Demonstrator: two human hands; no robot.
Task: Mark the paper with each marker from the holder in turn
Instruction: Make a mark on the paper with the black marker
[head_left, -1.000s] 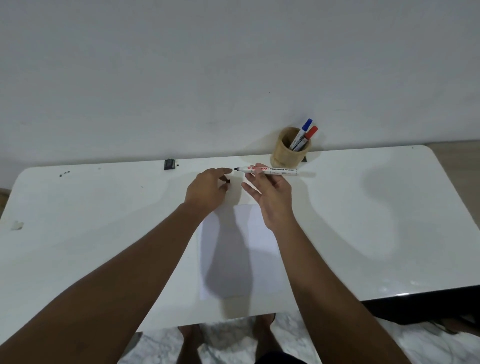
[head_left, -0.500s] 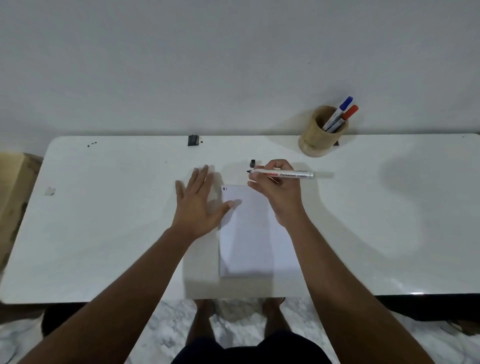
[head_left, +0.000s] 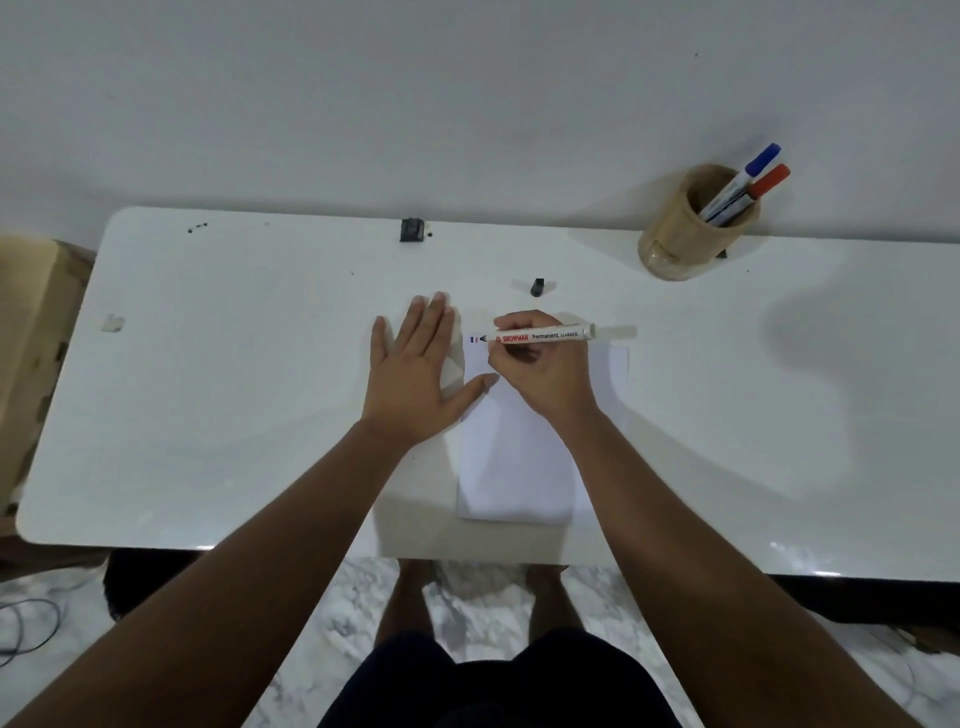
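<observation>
White paper (head_left: 519, 457) lies pinned by the flat, open-fingered left hand (head_left: 415, 374); the right hand (head_left: 545, 374) grips an uncapped marker (head_left: 540, 335), tip at the top corner. Next, I'd guess, comes a short stroke there.

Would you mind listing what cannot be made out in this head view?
- Marker tip contact with the paper: too small to tell.
- Marks at the paper's top-left corner: tiny, shapes unclear.
- Lower barrels of the blue marker and red marker: hidden inside the holder.
- Paper's upper middle: covered by the right hand.
</observation>
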